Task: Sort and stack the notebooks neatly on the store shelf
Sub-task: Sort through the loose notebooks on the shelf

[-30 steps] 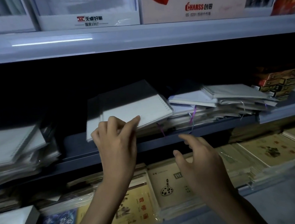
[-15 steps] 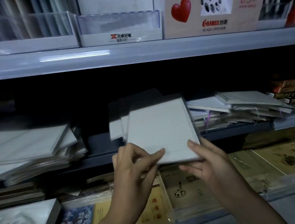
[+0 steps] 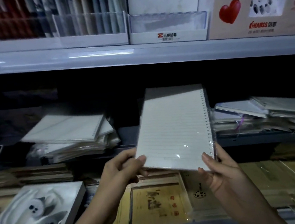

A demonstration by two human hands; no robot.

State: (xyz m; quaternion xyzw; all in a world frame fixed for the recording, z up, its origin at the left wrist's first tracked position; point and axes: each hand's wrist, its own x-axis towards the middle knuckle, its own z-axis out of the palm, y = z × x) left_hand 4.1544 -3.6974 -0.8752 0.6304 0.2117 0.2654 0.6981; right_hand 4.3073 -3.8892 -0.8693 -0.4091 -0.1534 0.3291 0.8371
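Pinching the near left corner of a lined spiral notebook (image 3: pixel 174 130), the left hand (image 3: pixel 124 171) has its thumb flat on the top page and its other fingers curled underneath. The right hand (image 3: pixel 221 171) grips the near right corner, thumb on top close to the wire binding (image 3: pixel 207 123), other fingers wrapped under the edge. The notebook mostly hides those fingers, so I cannot tell how they are spread.

The notebook is up in the air, clear of the shelves, with its near end low and its far end tipped up. It sits in front of the dark gap on the middle shelf (image 3: pixel 256 139). Binding runs along the right side. Shiny clear wrap, with glare spots near the lower right.

Left of the gap is a messy pile of white notebooks (image 3: pixel 68 137), its top one skewed. Right of the gap is another messy pile (image 3: pixel 265 117), its top ones sliding off at angles.

On the lower shelf near the person are yellow booklets (image 3: pixel 157 206) under the hands, more to the right. A white book with a grey animal picture (image 3: pixel 38 212) lies near left.

The upper shelf (image 3: pixel 155 55), far and above, carries clear pen trays (image 3: pixel 89 24), a white display box (image 3: pixel 166 28) and a cardboard box with a red heart (image 3: pixel 231 12), far right.
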